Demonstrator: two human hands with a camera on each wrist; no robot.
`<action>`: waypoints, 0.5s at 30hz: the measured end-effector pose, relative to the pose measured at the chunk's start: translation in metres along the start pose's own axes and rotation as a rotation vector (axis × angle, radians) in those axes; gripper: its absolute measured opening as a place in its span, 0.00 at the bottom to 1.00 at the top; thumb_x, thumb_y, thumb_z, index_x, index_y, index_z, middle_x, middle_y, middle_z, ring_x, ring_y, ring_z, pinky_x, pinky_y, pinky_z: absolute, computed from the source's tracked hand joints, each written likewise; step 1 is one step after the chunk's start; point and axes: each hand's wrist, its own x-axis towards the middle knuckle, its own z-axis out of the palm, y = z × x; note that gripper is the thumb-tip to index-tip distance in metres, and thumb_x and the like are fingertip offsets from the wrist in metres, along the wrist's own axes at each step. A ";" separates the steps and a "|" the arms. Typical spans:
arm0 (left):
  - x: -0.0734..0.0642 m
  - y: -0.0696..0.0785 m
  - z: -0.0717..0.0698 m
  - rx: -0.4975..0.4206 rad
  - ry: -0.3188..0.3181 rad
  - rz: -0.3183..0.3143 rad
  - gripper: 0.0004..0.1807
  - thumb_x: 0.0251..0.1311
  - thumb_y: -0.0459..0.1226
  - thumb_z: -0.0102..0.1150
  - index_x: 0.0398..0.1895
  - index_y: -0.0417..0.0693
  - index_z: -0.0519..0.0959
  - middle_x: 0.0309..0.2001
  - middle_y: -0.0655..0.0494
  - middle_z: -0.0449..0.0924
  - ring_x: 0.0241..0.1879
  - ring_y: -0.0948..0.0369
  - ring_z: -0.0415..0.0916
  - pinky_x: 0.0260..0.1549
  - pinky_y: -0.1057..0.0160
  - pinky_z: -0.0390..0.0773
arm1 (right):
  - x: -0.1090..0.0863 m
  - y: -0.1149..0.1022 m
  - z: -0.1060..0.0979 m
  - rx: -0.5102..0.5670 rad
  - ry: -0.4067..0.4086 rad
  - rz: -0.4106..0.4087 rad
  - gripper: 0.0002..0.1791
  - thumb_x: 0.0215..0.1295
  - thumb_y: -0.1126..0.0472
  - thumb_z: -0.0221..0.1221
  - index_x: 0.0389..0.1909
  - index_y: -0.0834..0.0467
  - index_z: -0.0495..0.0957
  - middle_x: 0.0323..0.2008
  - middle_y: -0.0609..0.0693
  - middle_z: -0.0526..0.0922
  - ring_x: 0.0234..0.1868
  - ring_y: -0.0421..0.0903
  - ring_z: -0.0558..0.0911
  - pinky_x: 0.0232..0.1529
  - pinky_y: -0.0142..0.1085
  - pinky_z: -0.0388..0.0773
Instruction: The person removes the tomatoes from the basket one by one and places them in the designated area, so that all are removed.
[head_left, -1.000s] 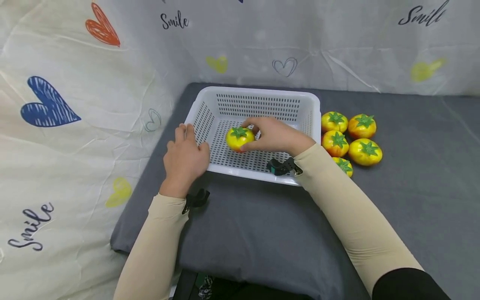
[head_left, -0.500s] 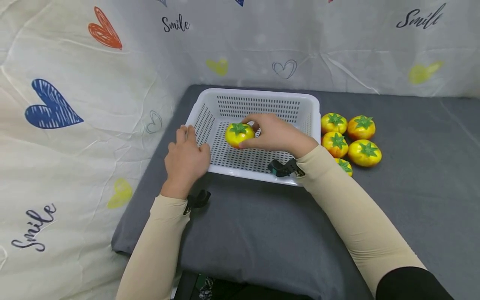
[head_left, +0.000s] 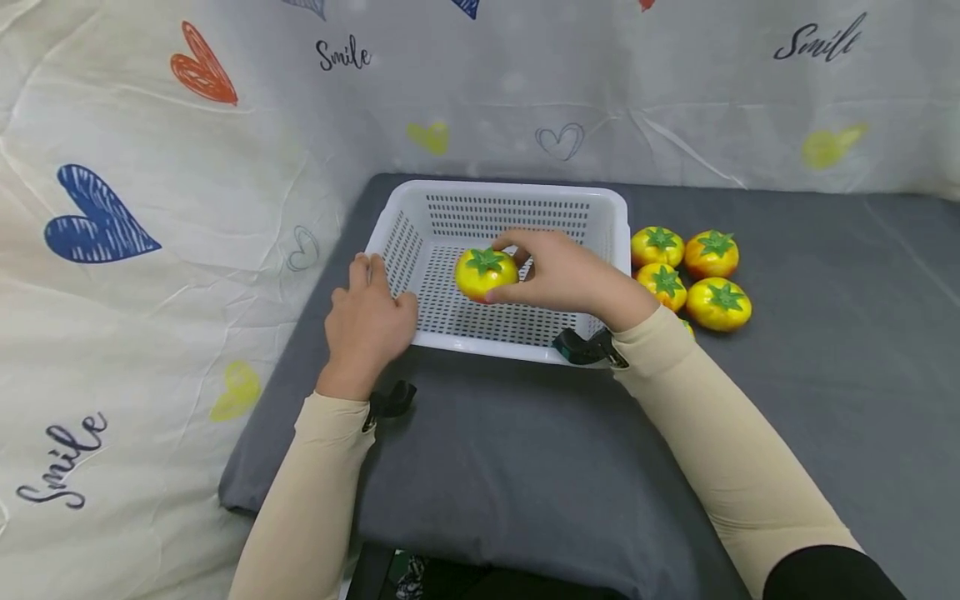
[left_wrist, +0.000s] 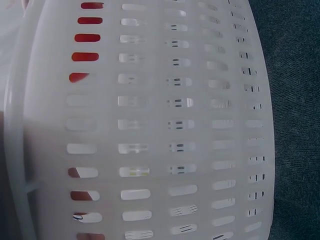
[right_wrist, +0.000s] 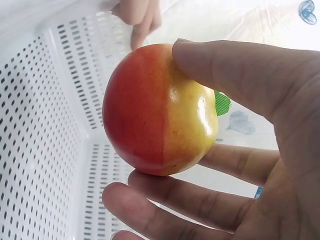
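Note:
My right hand point(head_left: 566, 271) pinches a glossy toy tomato point(head_left: 486, 274), yellow on top with a green leafy crown, over the inside of a white plastic basket point(head_left: 517, 348). In the right wrist view the tomato point(right_wrist: 155, 110) shows a red underside, the thumb point(right_wrist: 220, 65) on one side and fingers point(right_wrist: 195, 200) on the other. My left hand point(head_left: 371, 321) grips the basket's left rim, its fingers bent over the edge. In the left wrist view the slotted outer wall point(left_wrist: 155, 120) fills most of the frame, with red showing through some slots.
Several more yellow-red toy tomatoes point(head_left: 718, 304) sit just right of the basket, one partly hidden by the right sleeve. A dark grey cloth point(head_left: 480, 467) covers the table. A printed white sheet point(head_left: 255, 125) hangs behind and on the left.
The right hand and tomato have shifted slightly right and look a little larger, lifted a bit off the basket floor. The left hand keeps its place at the rim. The whole view has drifted slightly.

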 end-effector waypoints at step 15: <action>0.000 -0.004 0.001 -0.014 -0.009 0.007 0.43 0.70 0.49 0.39 0.85 0.40 0.50 0.84 0.43 0.46 0.50 0.35 0.66 0.37 0.38 0.73 | -0.034 0.011 -0.021 0.004 0.078 0.091 0.43 0.61 0.39 0.72 0.74 0.50 0.71 0.55 0.51 0.82 0.45 0.49 0.84 0.42 0.44 0.85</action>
